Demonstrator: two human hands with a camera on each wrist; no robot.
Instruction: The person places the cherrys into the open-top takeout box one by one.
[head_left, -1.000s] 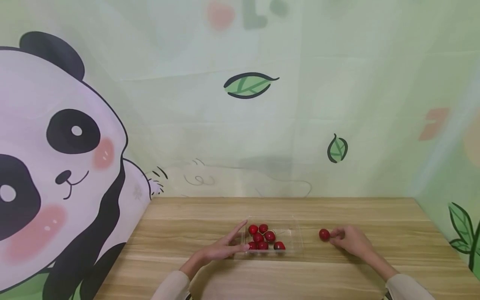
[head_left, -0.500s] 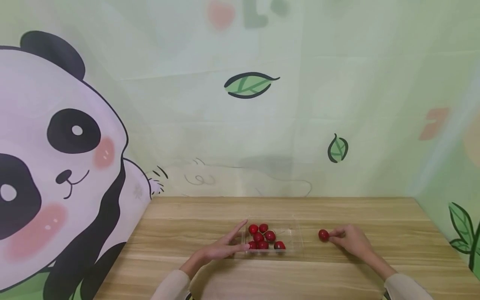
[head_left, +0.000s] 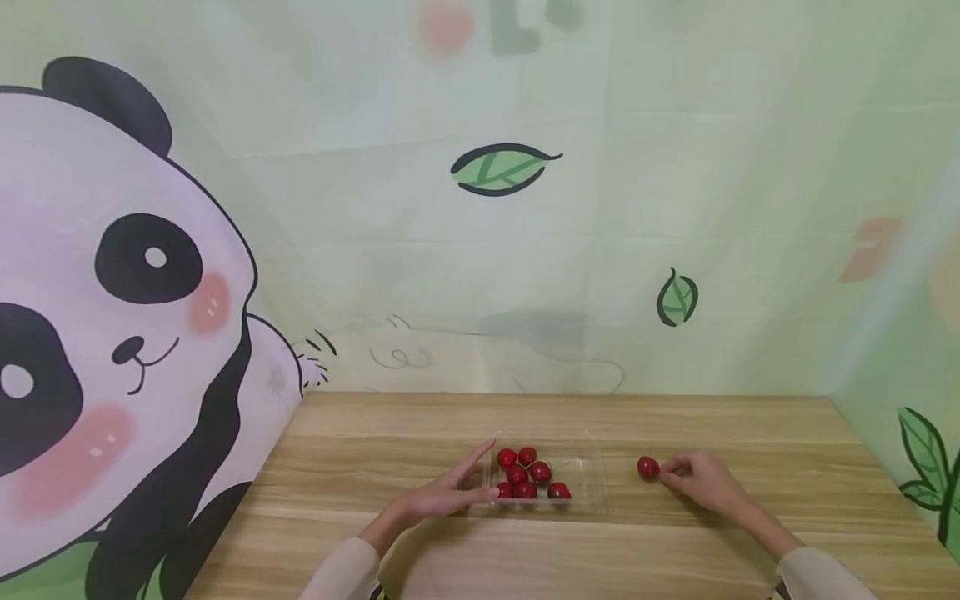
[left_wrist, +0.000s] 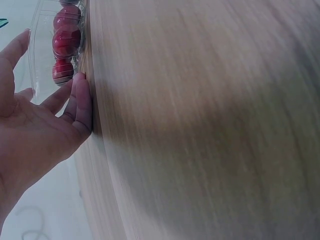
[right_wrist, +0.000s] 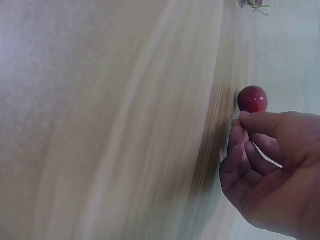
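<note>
My left hand (head_left: 442,497) rests with spread fingers against the left end of a clear plastic box (head_left: 587,467), thumb along its front side. Inside the box lie several dark red cherries (head_left: 540,472); in the left wrist view, cherries (left_wrist: 66,41) show through the clear wall just beyond the fingertips. To the right of the box, my right hand (head_left: 705,482) pinches a single cherry (head_left: 648,467) between thumb and index finger. Seen from the right wrist, this cherry (right_wrist: 253,99) sticks out past the fingertips, close over the table, its stem side hidden by the thumb.
The wooden table (head_left: 480,558) runs back to a pale green cloth backdrop (head_left: 375,250) printed with a panda (head_left: 150,333) and leaves. The cherries in the box crowd its left and front part.
The single cherry turns and shifts very slightly at the right fingertips. My left hand and the box stay where they were; the head view has tilted a little.
</note>
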